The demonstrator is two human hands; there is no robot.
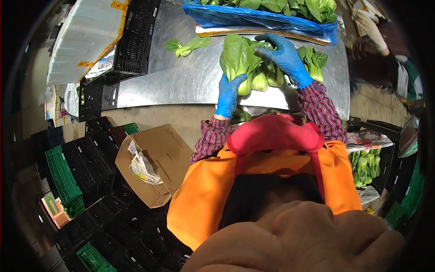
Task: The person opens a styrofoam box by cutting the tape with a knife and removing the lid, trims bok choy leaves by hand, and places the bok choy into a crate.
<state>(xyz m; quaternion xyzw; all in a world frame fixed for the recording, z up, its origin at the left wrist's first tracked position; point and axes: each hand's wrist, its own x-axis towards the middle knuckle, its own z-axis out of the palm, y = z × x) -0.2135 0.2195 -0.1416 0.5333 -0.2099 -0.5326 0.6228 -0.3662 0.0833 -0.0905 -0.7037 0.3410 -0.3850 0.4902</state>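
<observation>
Several heads of bok choy [236, 56] lie bunched on the steel table in front of me, leaves pointing away. My left hand [230, 93], in a blue glove, grips the bunch low on its left side, thumb across the pale stalks. From the right, my right hand [286, 58], also blue-gloved, curves its fingers over the leaves of the same bunch; part of its grip is hidden by the greens. Just right of that wrist is another bok choy [315, 61]. A small loose bok choy [186, 46] lies apart at the left.
Beyond the bunch stands a box lined with blue plastic [267, 20], filled with bok choy. Black crates [136, 41] and a white foam box [84, 38] edge the table's left. Below are a cardboard box [170, 156] and stacked crates [86, 167]. Another person's gloved hand [369, 29] shows at right.
</observation>
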